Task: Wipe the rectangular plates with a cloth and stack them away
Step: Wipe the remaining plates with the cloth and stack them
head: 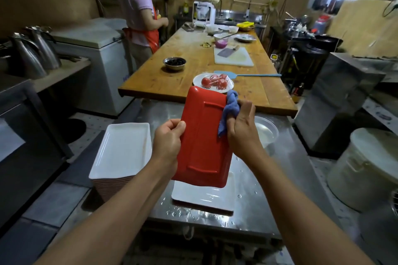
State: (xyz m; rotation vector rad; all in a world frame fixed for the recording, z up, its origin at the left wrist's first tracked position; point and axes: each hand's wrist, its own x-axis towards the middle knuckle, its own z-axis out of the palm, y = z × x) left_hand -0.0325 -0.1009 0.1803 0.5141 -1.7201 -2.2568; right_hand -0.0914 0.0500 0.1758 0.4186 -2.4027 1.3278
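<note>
Red plate and blue cloth in two hands, two white plates nearby.

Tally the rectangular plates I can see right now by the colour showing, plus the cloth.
Red side showing: 1, the held plate, underside facing the camera
White: 2, the plate topping the left stack and the wet plate on the steel counter
Blue cloth: 1
Total: 4
</note>
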